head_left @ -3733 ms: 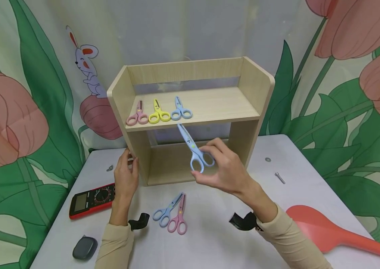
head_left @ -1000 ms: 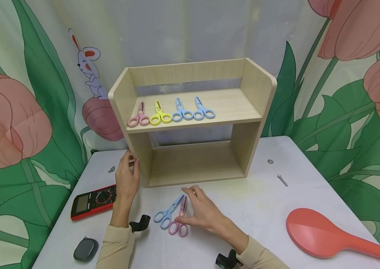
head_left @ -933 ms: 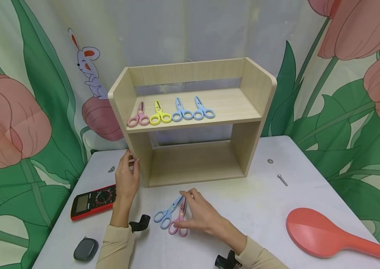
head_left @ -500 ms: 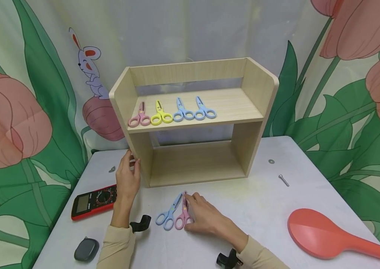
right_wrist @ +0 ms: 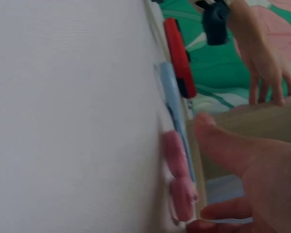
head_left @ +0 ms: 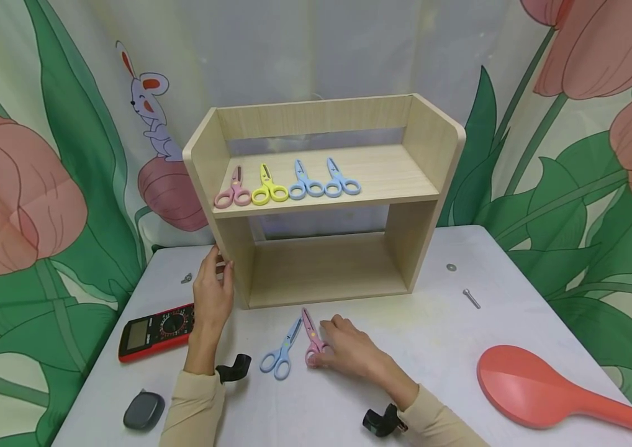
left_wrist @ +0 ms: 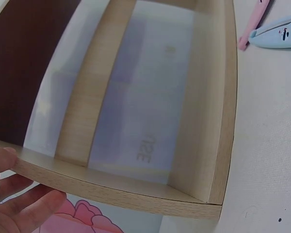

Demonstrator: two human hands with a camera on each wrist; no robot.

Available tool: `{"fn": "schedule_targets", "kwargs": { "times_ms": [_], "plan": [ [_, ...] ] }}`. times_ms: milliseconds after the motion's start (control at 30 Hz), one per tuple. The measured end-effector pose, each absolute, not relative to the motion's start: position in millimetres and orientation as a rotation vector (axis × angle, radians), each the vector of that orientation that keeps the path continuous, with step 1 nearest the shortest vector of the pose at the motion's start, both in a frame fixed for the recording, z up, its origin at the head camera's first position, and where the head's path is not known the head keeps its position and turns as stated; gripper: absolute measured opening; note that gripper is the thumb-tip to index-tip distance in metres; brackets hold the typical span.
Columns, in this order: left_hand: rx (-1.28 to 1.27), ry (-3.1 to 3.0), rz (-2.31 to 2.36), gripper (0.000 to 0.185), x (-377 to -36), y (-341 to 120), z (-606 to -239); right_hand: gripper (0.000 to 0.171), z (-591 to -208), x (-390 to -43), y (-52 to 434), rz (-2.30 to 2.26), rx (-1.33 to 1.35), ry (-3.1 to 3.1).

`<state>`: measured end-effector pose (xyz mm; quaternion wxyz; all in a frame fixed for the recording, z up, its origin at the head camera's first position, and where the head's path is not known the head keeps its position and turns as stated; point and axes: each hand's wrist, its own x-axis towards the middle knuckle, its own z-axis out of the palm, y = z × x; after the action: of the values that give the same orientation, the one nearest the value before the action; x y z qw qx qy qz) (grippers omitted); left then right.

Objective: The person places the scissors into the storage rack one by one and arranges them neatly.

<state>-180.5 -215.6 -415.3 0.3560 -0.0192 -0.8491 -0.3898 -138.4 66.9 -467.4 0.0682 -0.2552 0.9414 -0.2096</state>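
A light wooden shelf (head_left: pixel 422 155) stands on the white table (head_left: pixel 439 347). Its upper board carries a pink (head_left: pixel 231 193), a yellow (head_left: pixel 267 188) and two blue scissors (head_left: pixel 341 182) in a row. In front of it lie blue scissors (head_left: pixel 281 351) and pink scissors (head_left: pixel 312 338). My right hand (head_left: pixel 323 355) pinches the pink pair's handles, thumb and fingers about them in the right wrist view (right_wrist: pixel 178 182). My left hand (head_left: pixel 220 268) grips the shelf's left side panel, whose edge (left_wrist: pixel 116 187) sits between thumb and fingers (left_wrist: pixel 29 208).
A red multimeter (head_left: pixel 154 330) and a grey oval case (head_left: pixel 142 411) lie at the left front. A big red spoon (head_left: pixel 550 394) lies at the right front. A screw (head_left: pixel 470 298), a washer (head_left: pixel 451 267) and a small metal piece (head_left: pixel 185 278) lie loose beside the shelf.
The blue scissors my right hand carried now lie fourth on the upper board. The hand came down onto the pink pair and drew it right, away from the blue pair.
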Motion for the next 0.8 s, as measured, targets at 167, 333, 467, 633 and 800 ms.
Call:
{"fn": "schedule_targets", "kwargs": {
  "times_ms": [167, 333, 467, 633, 800],
  "plan": [
    [-0.056, -2.194, -1.003, 0.046, -181, -215, -415, 0.079, -476, -135, 59, -0.53, -0.813, 2.961],
    [-0.057, -2.183, -1.011, 0.044, -181, -215, -414, 0.052, -479, -135, 57, -0.578, -0.792, 3.015],
    [-0.059, -2.19, -1.012, 0.045, -181, -215, -415, 0.046, -477, -137, 59, -0.699, -0.739, 2.97],
    [-0.053, -2.191, -1.003, 0.045, -180, -214, -415, 0.051, -462, -138, 62, -0.817, -0.738, 2.939],
    [-0.051, -2.19, -1.001, 0.045, -179, -214, -414, 0.049, -430, -133, 68, -0.954, -0.816, 2.959]
  ]
}}
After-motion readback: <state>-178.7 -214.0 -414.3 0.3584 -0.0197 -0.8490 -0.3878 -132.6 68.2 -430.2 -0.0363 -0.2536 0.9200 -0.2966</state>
